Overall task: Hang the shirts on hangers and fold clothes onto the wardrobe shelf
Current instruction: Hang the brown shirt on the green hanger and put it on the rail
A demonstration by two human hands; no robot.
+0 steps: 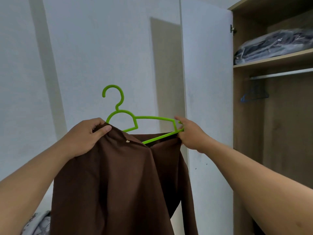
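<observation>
A brown shirt (118, 180) hangs in front of me, partly drawn over a bright green hanger (121, 114) whose hook points up. My left hand (84, 136) pinches the shirt's left shoulder over the hanger's left end. My right hand (189, 134) grips the hanger's right end together with the shirt's edge. The hanger's right arm and lower bar are still bare above the cloth. To the right stands the open wardrobe, with a wooden shelf (274, 61) and a metal rail (281, 74) beneath it.
The wardrobe's white door (206, 82) stands open just right of my right hand. A clear bag of dark clothes (271, 46) lies on the shelf. A blue hanger (254, 95) hangs from the rail. Patterned fabric (39, 223) lies at the bottom left.
</observation>
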